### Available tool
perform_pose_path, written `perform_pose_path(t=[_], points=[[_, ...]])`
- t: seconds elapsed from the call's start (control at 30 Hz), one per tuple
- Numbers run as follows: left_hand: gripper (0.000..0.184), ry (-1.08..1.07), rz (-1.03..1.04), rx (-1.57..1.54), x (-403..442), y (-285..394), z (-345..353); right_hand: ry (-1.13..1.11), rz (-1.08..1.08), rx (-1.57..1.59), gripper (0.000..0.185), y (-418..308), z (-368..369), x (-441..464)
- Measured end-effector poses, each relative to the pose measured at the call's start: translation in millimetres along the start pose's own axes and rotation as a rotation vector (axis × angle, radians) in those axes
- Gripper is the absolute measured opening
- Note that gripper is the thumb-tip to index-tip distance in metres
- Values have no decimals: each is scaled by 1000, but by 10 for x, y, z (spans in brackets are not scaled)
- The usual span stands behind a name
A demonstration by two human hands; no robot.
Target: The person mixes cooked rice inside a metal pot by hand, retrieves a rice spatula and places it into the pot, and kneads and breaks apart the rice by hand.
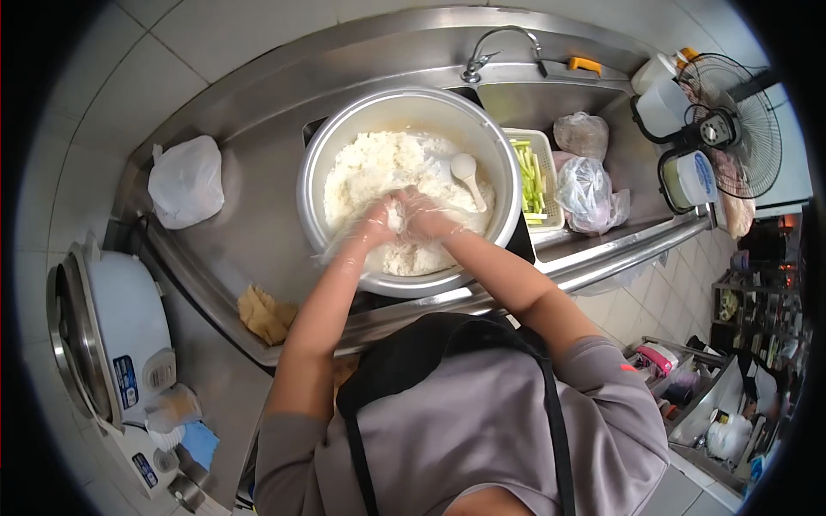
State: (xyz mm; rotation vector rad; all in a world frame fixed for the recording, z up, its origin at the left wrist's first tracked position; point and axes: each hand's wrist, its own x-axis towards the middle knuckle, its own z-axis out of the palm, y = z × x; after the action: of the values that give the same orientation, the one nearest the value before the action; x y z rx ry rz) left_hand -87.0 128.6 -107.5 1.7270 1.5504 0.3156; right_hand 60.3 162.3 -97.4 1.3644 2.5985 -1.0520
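Observation:
A large round metal pot (314,185) holds a mass of white cooked rice (357,172). My left hand (375,222) and my right hand (427,215), both in thin clear plastic gloves, meet over the rice in the middle of the pot. Their fingers curl inward toward each other, with a little white rice showing between them. Part of the fingers is hidden by the gloves' folds and glare. A white rice paddle (467,176) lies on the rice to the right of my right hand, apart from it.
Right of the pot, a basket (546,155) holds cut green stalks, beside plastic bags (589,193) in the sink. A faucet (473,64) stands behind; a fan (723,129) is far right. At left are a white bag (187,181), a brown cloth (262,314) and a rice cooker (129,318).

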Motion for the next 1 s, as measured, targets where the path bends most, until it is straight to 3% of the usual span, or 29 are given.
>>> perform_pose_path(t=[0.13,0.17,0.27,0.3,0.4,0.47,0.53,0.57,0.67,0.7,0.8,0.83,0.93,0.97,1.0], points=[[71,87,-112,-201,160,-82,-19,145,-46,300,75,241,-15,106],[60,85,-53,-292,99,21,-96,170,-93,408,70,362,4,149],[51,32,109,-648,198,-9,-182,293,-149,545,49,619,2,222],[45,91,183,-608,270,-55,-181,336,-157,555,40,687,-39,249],[40,141,47,-390,41,575,-637,266,-142,278,55,728,-378,304],[42,168,34,-536,107,470,-617,229,-11,88,62,442,-716,163],[47,212,48,-579,82,600,-663,181,103,111,72,330,-884,59],[57,102,-63,-255,13,695,-815,142,126,232,79,369,-912,-2],[65,24,-76,45,95,398,-820,-84,27,342,96,307,-943,-73],[70,-165,-54,65,33,545,-980,-177,-33,336,101,275,-954,-85],[84,-50,-162,102,22,226,-1035,-180,43,213,110,286,-1091,-94],[82,45,-255,135,206,-242,-884,-152,43,254,109,431,-1025,2],[90,220,-458,-86,239,-281,-673,-83,131,132,98,651,-937,287],[96,338,-494,-345,424,-637,-330,-83,183,184,97,628,-933,337],[95,331,-506,-333,399,-547,-300,-82,235,233,96,599,-934,387]])
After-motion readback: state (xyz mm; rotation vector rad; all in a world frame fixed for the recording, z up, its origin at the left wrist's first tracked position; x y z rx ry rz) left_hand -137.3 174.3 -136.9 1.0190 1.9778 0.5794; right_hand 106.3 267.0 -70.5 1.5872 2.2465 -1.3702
